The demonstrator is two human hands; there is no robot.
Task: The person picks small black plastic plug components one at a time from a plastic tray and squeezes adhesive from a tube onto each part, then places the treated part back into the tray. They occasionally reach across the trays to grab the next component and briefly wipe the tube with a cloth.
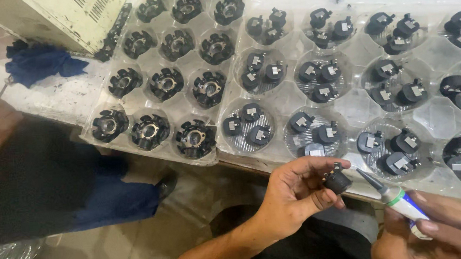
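The left hand [294,190] has its fingers [319,167] curled closed around a small black component [337,180], pinched between thumb and fingertips just off the near edge of the tabletop [55,96]. The right hand [437,228] is wrapped shut around a white tube with a green band [394,195]; its grey nozzle tip points at the held component and sits just beside it, contact not discernible.

Tabletop: white, dirty, speckled with dark marks. Two clear moulded trays cover most of it. The tray beyond the held component [288,106] carries small black parts with pale labels, grouped several to a round pocket. The tray to its left [96,101] holds larger ring-shaped black parts, one per pocket. A blue cloth [39,61] lies crumpled left of that tray, next to a cream metal cabinet with vent slots [65,14].

Room: concrete floor [141,244], stained, below the tabletop. Another person's dark trouser leg and black shoe [167,185] stand left of the held component.
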